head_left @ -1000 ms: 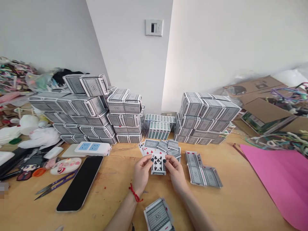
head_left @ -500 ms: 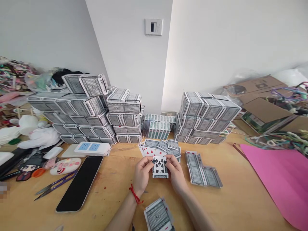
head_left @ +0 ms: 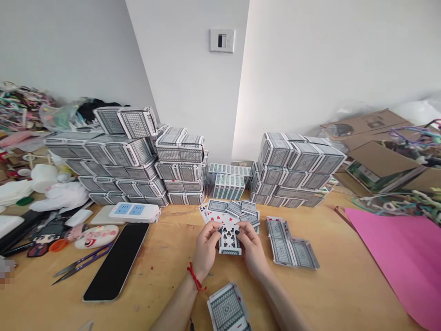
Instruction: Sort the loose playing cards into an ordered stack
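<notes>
Both my hands hold one small deck of playing cards (head_left: 229, 240) just above the wooden table (head_left: 165, 276), a clubs card facing up. My left hand (head_left: 206, 250), with a red string at the wrist, pinches the deck's left side. My right hand (head_left: 252, 250) grips its right side. Loose cards (head_left: 230, 210) lie scattered just beyond the deck. An opened, flattened card box (head_left: 289, 242) lies to the right of my right hand. Another patterned card box (head_left: 227, 309) lies near me between my forearms.
Stacks of patterned card boxes stand at the back left (head_left: 131, 156) and back right (head_left: 296, 170), with smaller green packs (head_left: 228, 180) between. A black phone (head_left: 117, 261), purple scissors (head_left: 82, 263) and a power strip (head_left: 133, 211) lie at the left. A pink sheet (head_left: 399, 257) lies at the right.
The deck has sunk a little lower between my hands and my fingers have closed further over its top. Nothing else on the table has moved.
</notes>
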Available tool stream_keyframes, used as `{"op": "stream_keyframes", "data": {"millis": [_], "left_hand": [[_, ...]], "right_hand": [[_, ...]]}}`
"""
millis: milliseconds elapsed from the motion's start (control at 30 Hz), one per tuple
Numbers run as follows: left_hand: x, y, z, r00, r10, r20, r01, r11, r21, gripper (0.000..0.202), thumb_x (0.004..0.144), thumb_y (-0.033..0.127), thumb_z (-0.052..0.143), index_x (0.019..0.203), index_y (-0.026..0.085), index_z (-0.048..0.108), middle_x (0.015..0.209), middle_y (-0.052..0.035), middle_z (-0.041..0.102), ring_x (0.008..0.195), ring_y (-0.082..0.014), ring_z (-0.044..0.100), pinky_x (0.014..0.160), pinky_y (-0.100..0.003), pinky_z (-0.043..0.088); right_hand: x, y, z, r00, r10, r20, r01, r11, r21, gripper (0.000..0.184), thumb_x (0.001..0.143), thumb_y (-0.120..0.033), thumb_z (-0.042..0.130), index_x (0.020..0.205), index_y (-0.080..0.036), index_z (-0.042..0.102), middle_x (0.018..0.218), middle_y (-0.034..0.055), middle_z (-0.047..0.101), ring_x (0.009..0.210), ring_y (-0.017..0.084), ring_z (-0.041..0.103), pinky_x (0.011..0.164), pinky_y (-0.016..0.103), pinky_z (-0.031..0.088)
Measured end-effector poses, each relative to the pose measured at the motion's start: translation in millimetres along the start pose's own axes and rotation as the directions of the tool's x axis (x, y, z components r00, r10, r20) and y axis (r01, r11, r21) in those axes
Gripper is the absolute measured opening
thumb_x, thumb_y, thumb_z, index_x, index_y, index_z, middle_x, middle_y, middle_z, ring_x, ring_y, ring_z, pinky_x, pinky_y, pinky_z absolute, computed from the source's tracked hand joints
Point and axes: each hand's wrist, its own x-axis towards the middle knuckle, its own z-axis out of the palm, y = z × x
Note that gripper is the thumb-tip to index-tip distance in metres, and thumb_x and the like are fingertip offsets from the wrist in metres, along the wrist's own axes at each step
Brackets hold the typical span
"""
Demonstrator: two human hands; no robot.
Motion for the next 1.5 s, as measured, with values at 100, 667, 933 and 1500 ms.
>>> {"op": "stream_keyframes", "data": {"millis": [100, 667, 933, 1500], "left_hand": [[0.5, -2.4, -0.8, 1.0, -0.003, -0.005, 0.003, 1.0, -0.004, 0.003, 0.065, 0.019, 0.048, 0.066, 0.017, 0.05, 0.051, 0.0075, 0.041, 0.046, -0.0064, 0.036, 0.047, -0.018, 0.03], [-0.8, -2.7, 1.1, 0.999, 0.034, -0.01, -0.033, 0.999, 0.036, 0.005, 0.066, 0.021, 0.047, 0.064, 0.018, 0.051, 0.059, 0.0034, 0.049, 0.054, -0.0097, 0.043, 0.052, -0.019, 0.035], [-3.8, -2.6, 2.4, 0.997, 0.07, -0.023, -0.068, 0.996, 0.062, 0.005, 0.068, 0.019, 0.047, 0.067, 0.018, 0.052, 0.06, 0.0033, 0.049, 0.056, -0.0101, 0.043, 0.053, -0.019, 0.035], [-2.4, -6.6, 5.1, 0.999, 0.039, -0.007, -0.039, 0.999, 0.016, 0.002, 0.068, 0.017, 0.046, 0.069, 0.018, 0.048, 0.06, 0.0038, 0.047, 0.056, -0.0093, 0.043, 0.052, -0.018, 0.034]], "right_hand": [[0.0, 1.0, -1.2, 1.0, -0.007, -0.026, 0.005, 0.999, -0.043, 0.009, 0.068, -0.023, 0.049, 0.077, -0.022, 0.047, 0.061, -0.0046, 0.039, 0.053, 0.01, 0.036, 0.051, 0.02, 0.032], [-0.2, 0.2, -1.6, 1.0, 0.018, 0.004, -0.018, 0.999, -0.04, 0.01, 0.069, -0.025, 0.049, 0.076, -0.021, 0.053, 0.064, -0.0029, 0.048, 0.057, 0.013, 0.042, 0.054, 0.022, 0.034], [-0.7, -4.6, 2.3, 1.0, -0.003, -0.03, 0.0, 0.997, -0.08, 0.006, 0.067, -0.025, 0.05, 0.071, -0.021, 0.051, 0.059, -0.0038, 0.044, 0.052, 0.012, 0.038, 0.049, 0.021, 0.031], [-0.8, -3.5, 2.4, 0.999, -0.006, -0.034, 0.002, 0.995, -0.104, 0.005, 0.066, -0.023, 0.049, 0.07, -0.021, 0.048, 0.058, -0.0043, 0.042, 0.051, 0.011, 0.035, 0.048, 0.021, 0.03]]}}
